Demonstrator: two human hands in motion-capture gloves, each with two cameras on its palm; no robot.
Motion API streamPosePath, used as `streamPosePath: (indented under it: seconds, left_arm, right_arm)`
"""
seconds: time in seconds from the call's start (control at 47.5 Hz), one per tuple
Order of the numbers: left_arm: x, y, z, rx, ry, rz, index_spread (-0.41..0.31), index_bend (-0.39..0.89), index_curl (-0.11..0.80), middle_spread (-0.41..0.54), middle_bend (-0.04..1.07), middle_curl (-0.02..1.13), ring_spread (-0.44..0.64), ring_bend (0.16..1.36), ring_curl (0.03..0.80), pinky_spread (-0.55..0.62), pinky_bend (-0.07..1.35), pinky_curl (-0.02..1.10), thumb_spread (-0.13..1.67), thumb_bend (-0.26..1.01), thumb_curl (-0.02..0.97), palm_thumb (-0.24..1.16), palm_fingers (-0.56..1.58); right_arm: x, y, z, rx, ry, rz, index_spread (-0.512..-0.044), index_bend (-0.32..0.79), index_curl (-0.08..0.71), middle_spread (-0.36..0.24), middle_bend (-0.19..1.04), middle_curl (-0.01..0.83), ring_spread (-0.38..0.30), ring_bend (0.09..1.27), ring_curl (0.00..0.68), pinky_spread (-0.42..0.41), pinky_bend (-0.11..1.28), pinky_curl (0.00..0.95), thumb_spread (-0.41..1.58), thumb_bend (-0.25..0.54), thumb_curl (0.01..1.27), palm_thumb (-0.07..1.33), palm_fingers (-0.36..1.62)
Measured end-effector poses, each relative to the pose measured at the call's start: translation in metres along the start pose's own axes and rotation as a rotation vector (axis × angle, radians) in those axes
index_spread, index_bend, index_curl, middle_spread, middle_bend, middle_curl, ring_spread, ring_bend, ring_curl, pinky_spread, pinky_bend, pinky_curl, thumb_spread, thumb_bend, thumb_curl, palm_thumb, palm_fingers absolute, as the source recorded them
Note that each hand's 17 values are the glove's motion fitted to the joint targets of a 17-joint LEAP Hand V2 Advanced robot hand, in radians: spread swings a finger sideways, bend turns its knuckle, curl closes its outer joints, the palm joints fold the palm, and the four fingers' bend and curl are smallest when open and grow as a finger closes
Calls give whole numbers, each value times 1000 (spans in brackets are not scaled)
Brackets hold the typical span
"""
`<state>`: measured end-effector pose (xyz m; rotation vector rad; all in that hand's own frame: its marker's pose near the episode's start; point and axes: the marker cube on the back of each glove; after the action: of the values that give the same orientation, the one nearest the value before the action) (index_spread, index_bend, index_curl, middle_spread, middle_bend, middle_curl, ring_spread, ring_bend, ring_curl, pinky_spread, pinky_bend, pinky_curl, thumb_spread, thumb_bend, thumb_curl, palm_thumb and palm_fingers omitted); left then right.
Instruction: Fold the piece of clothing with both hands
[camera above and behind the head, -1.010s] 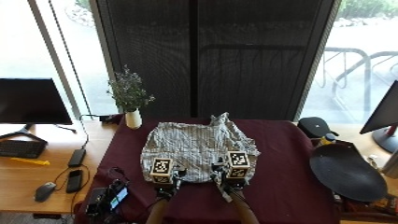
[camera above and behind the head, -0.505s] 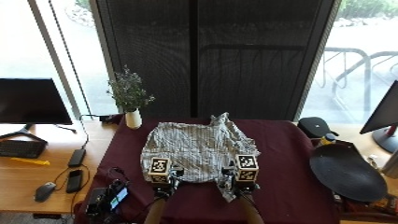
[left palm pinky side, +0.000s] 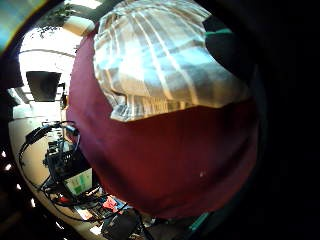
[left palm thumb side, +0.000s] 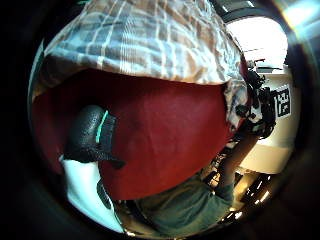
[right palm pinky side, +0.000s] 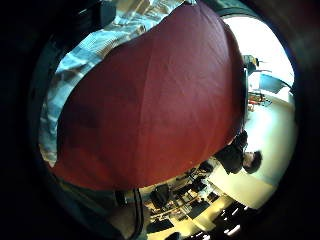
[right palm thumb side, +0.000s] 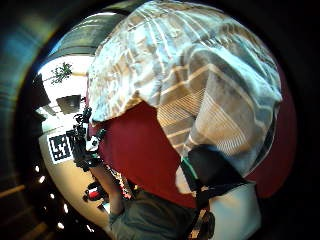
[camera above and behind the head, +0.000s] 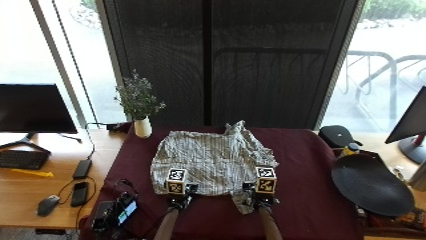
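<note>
Striped cloth, a pale shirt (camera above and behind the head: 213, 160), lies spread on the maroon-covered surface (camera above and behind the head: 306, 165), its collar end toward the window and its near hem toward the person. Both hands sit at that near hem: the left hand (camera above and behind the head: 178, 196) at the left corner, the right hand (camera above and behind the head: 256, 197) at the right, where a flap of fabric hangs down past the hem.

Over the last second the right hand has slid outward along the hem, from close beside the left to well apart from it, so the 2 hands now bracket the hem's width. The shirt itself looks unmoved.

The right thumb side palm view shows a gloved finger (right palm thumb side: 215, 167) touching the hanging fabric, yet I cannot tell whether it pinches. The left thumb side palm view shows a gloved finger (left palm thumb side: 90, 135) over bare maroon cloth, apart from the hem, seemingly holding nothing.

My judgement: the hands are set for the first fold, and no fold is made yet.
</note>
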<state>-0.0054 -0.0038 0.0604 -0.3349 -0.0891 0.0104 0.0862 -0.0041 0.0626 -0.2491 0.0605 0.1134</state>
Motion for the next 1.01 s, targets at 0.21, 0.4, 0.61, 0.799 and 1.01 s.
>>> streamPosePath:
  seconds: [0.21, 0.4, 0.61, 0.799, 1.01]
  left_arm:
    - [-17, -34, 21, 155, -11, 5, -78, 141, 290, -15, 179, 397, 99, 537, 350, 218, 452, 388, 1147, -13, 331, 597, 396]
    - [-7, -51, 10, 396, -33, 12, -125, 198, 334, -81, 221, 406, 26, 526, 336, 171, 383, 366, 1205, -15, 320, 579, 598]
    - [-17, -62, 15, 490, -163, -28, -196, 201, 380, -196, 236, 414, -140, 484, 328, 61, 250, 340, 1240, -4, 325, 627, 834]
    - [-16, -27, 28, 194, -74, 43, -274, 214, 425, -290, 335, 472, -297, 512, 369, -68, 159, 346, 1226, -6, 339, 692, 1168]
    - [-20, 26, -25, -125, -73, 178, -307, 230, 458, -331, 376, 491, -349, 544, 390, -110, 142, 329, 1225, -12, 341, 704, 1196]
  right_arm:
    - [-4, -13, 15, -4, -27, -15, -331, 157, 216, -23, 193, 316, 31, 439, 286, 118, 690, 337, 1008, 22, 364, 747, 258]
    - [-9, -18, 17, 93, -8, -28, -342, 248, 301, -142, 204, 340, -131, 468, 308, 24, 512, 299, 1058, 57, 390, 890, 603]
    - [-3, -26, 29, 153, 9, -20, -325, 166, 338, -180, 212, 372, -232, 470, 340, -121, 498, 326, 1096, 90, 421, 1022, 933]
    - [8, -8, 27, -8, -20, -97, -308, 125, 336, -206, 211, 395, -299, 502, 366, -245, 510, 348, 1070, 83, 453, 1086, 1176]
    - [0, 43, -38, -190, -15, -259, -301, 108, 320, -216, 219, 417, -314, 535, 386, -291, 539, 367, 1043, 48, 472, 1110, 1210]
